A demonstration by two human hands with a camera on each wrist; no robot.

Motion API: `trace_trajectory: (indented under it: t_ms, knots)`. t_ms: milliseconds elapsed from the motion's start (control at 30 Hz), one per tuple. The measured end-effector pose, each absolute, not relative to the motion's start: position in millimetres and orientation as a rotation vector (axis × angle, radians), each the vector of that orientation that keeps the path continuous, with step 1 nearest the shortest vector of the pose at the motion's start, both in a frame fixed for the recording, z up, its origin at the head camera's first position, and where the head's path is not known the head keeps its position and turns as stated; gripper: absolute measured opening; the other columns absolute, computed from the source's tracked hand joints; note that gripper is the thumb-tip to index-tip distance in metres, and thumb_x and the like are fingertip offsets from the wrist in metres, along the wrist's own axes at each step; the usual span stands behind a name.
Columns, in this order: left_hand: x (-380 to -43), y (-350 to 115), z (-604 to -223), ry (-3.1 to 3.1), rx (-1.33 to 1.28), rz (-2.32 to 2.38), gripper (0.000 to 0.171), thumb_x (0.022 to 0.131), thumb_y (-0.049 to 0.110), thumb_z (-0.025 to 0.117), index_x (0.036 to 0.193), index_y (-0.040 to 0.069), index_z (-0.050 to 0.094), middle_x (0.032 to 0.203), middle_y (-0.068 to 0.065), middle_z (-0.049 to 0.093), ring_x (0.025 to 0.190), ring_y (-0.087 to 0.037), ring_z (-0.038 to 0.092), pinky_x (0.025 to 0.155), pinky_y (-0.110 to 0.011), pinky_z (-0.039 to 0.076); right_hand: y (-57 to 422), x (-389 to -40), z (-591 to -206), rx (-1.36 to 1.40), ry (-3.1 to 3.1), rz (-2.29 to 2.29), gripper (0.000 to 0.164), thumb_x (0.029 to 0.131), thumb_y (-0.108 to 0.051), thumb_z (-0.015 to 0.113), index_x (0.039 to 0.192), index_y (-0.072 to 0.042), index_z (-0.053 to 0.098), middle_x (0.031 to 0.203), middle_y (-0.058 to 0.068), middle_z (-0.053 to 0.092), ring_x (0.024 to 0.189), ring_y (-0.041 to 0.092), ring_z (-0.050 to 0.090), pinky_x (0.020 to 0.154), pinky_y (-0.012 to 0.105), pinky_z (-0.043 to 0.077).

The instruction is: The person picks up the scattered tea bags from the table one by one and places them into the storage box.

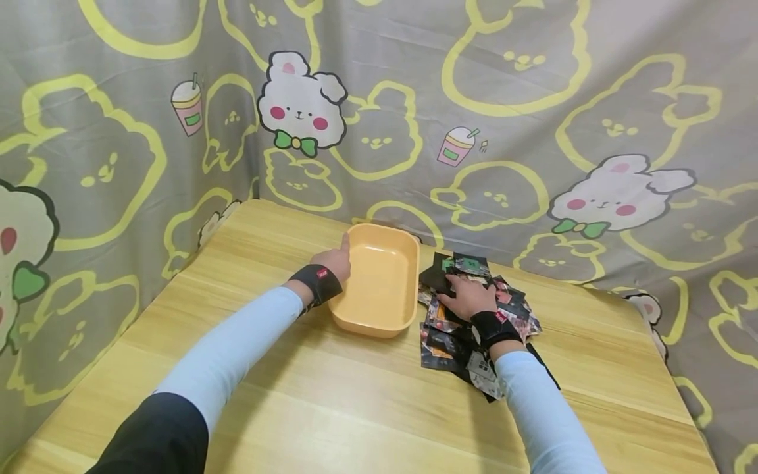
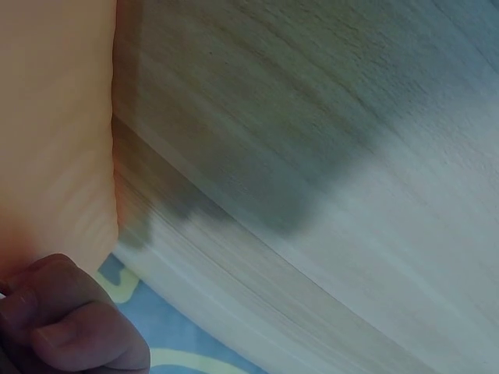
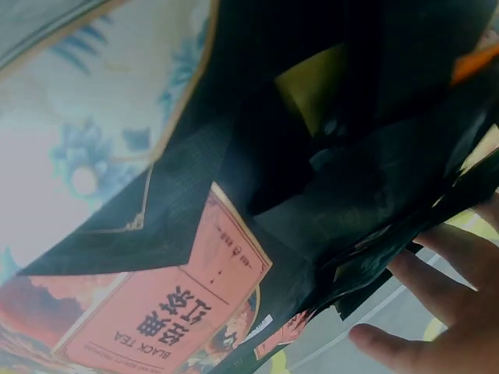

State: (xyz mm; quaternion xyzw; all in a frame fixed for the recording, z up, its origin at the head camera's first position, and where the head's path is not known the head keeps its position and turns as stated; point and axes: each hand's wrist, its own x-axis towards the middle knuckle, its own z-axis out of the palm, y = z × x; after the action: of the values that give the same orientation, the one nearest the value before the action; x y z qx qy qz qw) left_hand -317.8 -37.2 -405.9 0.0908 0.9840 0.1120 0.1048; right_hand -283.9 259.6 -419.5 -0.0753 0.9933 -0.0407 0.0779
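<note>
My left hand [image 1: 337,264] holds the left rim of a yellow-orange plastic basin [image 1: 379,324]. In the left wrist view its curled fingers [image 2: 90,331] lie against the basin's outer wall [image 2: 54,132]. To the basin's right lies a loose, overlapping pile of tea packets [image 1: 441,345], mostly black with pictures. My right hand [image 1: 470,297] rests over the upper part of this pile, fingers spread. Up close, its fingertips are right at the packets' dark edges, and one pink-labelled packet [image 3: 164,319] reads "BLACK TEA". My right wrist and sleeve cover part of the pile.
The light wooden table [image 1: 331,408] runs back to a grey curtain [image 1: 391,59] with yellow outlines and white bunny heads. This curtain hangs along the table's back and both sides. Inside the basin only its bare floor shows.
</note>
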Motion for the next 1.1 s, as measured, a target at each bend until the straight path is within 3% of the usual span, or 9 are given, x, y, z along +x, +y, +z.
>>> trace_trajectory:
  t_ms: [133,267,367,700,933,1100]
  knots:
    - [-317,-37,-407,2.895,0.272,0.331,0.066,0.097,0.013,0.036,0.15,0.001,-0.001,0.056,-0.001,0.049,0.046,-0.014,0.046,0.044,-0.026,0.037,257,-281,-419,-0.294,3.084,-0.072,0.042,0.094,-0.028,0.053,0.132,-0.01,0.053,0.101,0.015,0.069,0.096,0.038,0.061,0.099,0.068,0.026]
    - [-316,-38,-407,2.899,0.264,0.343,0.065,0.097,0.013,0.036,0.15,0.001,0.0,0.056,-0.001,0.049,0.046,-0.013,0.045,0.045,-0.026,0.037,255,-281,-420,-0.344,3.245,0.02,0.024,0.093,-0.019,0.056,0.113,-0.01,0.066,0.078,0.009,0.069,0.071,0.029,0.062,0.084,0.057,0.042]
    - [-315,-38,-407,2.897,0.262,0.344,0.064,0.097,0.013,0.036,0.15,0.001,0.0,0.055,0.0,0.048,0.046,-0.013,0.044,0.045,-0.025,0.037,254,-280,-416,-0.359,3.374,0.019,0.018,0.092,-0.017,0.058,0.102,-0.009,0.069,0.066,0.008,0.065,0.062,0.027,0.06,0.071,0.051,0.046]
    - [-319,-38,-411,2.919,0.263,0.352,0.068,0.096,0.014,0.039,0.15,0.001,0.0,0.056,-0.001,0.05,0.046,-0.014,0.047,0.045,-0.027,0.038,230,-289,-390,-0.559,3.579,0.024,0.018,0.091,-0.014,0.058,0.102,-0.006,0.069,0.066,0.011,0.066,0.058,0.027,0.058,0.061,0.043,0.045]
    - [-318,-35,-410,2.942,0.26,0.379,0.067,0.095,0.013,0.041,0.15,0.002,0.003,0.056,-0.002,0.052,0.047,-0.016,0.049,0.045,-0.028,0.039,186,-301,-384,-0.725,3.634,0.145,0.018,0.09,-0.012,0.059,0.103,-0.013,0.071,0.06,0.008,0.063,0.058,0.026,0.057,0.062,0.04,0.045]
    - [-315,-34,-414,2.941,0.237,0.413,0.065,0.097,0.014,0.039,0.151,0.004,0.004,0.056,-0.001,0.052,0.048,-0.015,0.05,0.046,-0.027,0.039,160,-308,-397,-0.789,3.622,0.267,0.009,0.088,-0.015,0.061,0.091,-0.012,0.069,0.068,0.007,0.067,0.066,0.026,0.061,0.065,0.039,0.046]
